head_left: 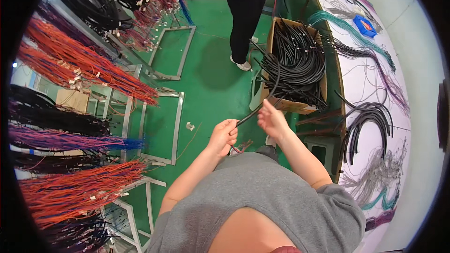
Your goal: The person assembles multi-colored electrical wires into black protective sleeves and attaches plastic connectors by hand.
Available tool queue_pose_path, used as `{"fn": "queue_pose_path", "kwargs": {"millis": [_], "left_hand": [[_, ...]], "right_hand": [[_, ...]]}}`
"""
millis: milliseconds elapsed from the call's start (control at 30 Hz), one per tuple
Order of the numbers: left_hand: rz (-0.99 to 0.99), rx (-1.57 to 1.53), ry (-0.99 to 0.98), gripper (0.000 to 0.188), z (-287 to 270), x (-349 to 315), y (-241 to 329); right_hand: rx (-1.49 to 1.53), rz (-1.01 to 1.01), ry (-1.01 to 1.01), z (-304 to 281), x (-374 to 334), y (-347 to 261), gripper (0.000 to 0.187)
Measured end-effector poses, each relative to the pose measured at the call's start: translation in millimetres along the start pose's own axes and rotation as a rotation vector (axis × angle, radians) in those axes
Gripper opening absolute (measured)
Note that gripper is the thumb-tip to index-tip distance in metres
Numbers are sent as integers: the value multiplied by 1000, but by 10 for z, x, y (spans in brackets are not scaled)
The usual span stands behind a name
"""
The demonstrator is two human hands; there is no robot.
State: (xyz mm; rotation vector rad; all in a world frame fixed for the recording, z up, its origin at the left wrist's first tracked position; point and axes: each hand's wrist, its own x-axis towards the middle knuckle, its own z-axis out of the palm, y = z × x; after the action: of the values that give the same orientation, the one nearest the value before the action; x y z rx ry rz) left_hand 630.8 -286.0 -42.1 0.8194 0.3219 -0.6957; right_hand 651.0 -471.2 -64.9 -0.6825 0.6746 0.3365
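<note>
My left hand [223, 136] is closed around a long black tube [247, 118], near one end of it. Thin reddish wires [243, 148] hang below that hand. From the left hand the tube runs up and to the right, past my right hand [273, 121], and curves on toward a carton. My right hand has its fingers loosely bent and apart, the fingertips beside the tube; whether they touch it I cannot tell. The cardboard carton [270, 37] just beyond is heaped with coiled black tubes [300, 61].
At left, metal racks [180, 112] carry bundles of orange wires [84, 187] and black cables. Along the right runs a white table [358, 82] with black tubes [370, 122], grey and teal wires and a blue bin [364, 26]. A person in black [246, 14] stands ahead on the green floor.
</note>
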Motion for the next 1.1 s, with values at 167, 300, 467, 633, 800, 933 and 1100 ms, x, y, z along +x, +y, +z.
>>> {"fn": "queue_pose_path", "kwargs": {"millis": [167,300,467,633,800,933,1100], "left_hand": [[-193,206,35,31,4,-18,24],[-185,355,-41,49,171,30,169],[131,530,-90,58,-42,4,55],[180,434,-51,57,209,-130,61],[282,497,-38,55,183,-183,70],[365,502,-49,47,289,-188,-6],[357,983,-59,21,114,-604,108]], "right_hand": [[-296,-152,-273,308,-250,117,17],[-651,-148,-401,430,-374,266,17],[-318,-513,-368,570,-485,-53,21],[-602,-303,-403,578,-634,135,20],[-495,-497,-303,585,-662,60,20],[-627,-278,-310,534,-673,233,11],[15,-49,-368,304,-287,-424,19]]}}
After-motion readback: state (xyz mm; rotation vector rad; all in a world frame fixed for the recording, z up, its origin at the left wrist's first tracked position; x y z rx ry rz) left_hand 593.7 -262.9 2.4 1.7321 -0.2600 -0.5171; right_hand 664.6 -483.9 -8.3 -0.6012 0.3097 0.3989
